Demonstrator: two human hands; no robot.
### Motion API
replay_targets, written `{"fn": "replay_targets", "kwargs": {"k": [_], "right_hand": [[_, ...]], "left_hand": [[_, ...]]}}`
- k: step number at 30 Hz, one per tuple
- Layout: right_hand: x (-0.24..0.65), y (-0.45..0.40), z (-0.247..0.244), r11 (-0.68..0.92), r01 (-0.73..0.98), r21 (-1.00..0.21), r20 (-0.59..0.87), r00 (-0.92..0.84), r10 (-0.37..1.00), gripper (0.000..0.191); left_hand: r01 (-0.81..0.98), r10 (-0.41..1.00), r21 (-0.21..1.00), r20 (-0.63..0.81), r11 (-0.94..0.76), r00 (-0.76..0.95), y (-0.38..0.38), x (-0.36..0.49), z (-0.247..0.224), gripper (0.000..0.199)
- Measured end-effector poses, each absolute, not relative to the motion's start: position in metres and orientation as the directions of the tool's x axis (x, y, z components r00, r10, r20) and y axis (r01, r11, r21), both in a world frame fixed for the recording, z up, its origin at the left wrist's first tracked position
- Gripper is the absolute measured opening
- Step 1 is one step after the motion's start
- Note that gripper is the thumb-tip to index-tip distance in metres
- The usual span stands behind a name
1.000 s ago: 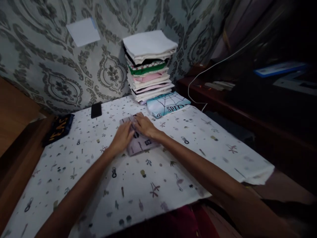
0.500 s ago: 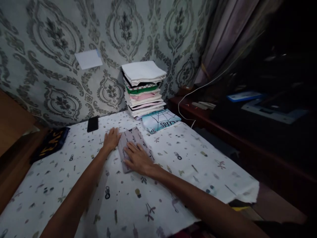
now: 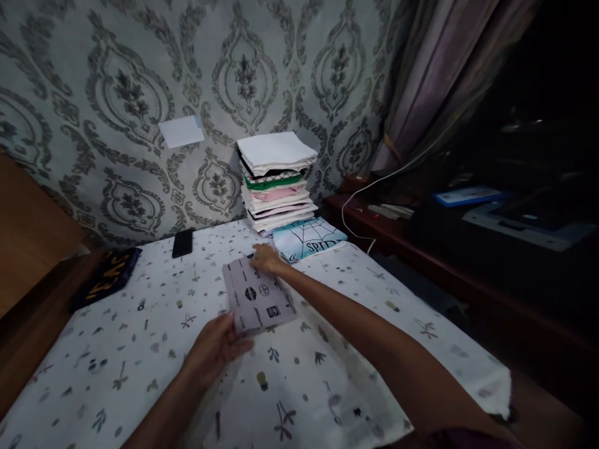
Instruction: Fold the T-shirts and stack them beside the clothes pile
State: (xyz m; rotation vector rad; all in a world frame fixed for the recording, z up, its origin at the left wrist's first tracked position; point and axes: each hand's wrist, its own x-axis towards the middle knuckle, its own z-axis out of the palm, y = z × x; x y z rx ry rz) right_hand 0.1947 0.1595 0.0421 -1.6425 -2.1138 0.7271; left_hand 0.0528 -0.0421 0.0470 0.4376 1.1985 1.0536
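Note:
A folded grey-mauve cloth (image 3: 255, 296) with dark printed logos lies on the patterned white cover. At its near left corner is my left hand (image 3: 215, 346), fingers touching the edge and thumb held apart below it. My right hand (image 3: 266, 259) reaches across to the far edge, its fingers curled over the cloth there; the fingertips are partly hidden. Just beyond that hand lies a folded light-blue cloth (image 3: 306, 240) with a spider-web print. Behind it stands a tall stack of folded clothes (image 3: 278, 187), white on top.
A black phone (image 3: 182, 243) rests near the wall. To the left lies a dark folded cloth with yellow letters (image 3: 110, 277), beside a brown board (image 3: 32, 231). A white cable (image 3: 344, 212) runs down on the right, by a dark red ledge (image 3: 384, 227). A paper (image 3: 181, 131) sticks to the wall.
My left hand has come back from the cloth's far left side to its near left corner. My right hand has moved off the cloth's middle to its far edge. The view has shifted slightly.

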Motion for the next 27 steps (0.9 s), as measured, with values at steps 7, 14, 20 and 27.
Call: {"fn": "replay_targets", "kwargs": {"k": [7,14,20,27], "right_hand": [[0.192,0.183,0.055,0.078,0.719,-0.691,-0.145,-0.243,0.959,0.03],[0.238,0.149,0.06,-0.041,0.517,-0.855,-0.195,-0.249,0.949,0.014],[0.282,0.064,0.037,-0.3,0.277,-0.913,-0.391,-0.377,0.84,0.016],[0.305,0.044,0.04,-0.054,0.628,-0.776,-0.258,-0.239,0.936,0.016]], "left_hand": [[-0.434,0.809,0.733,-0.587,0.524,-0.016,-0.039,0.07,0.038,0.024],[-0.394,0.838,0.794,-0.537,0.463,-0.096,-0.037,0.031,0.061,0.018],[-0.276,0.826,0.828,-0.54,0.488,-0.161,-0.032,-0.016,0.062,0.011],[0.713,0.963,0.67,-0.009,0.206,-0.27,-0.036,-0.019,0.061,0.028]]}}
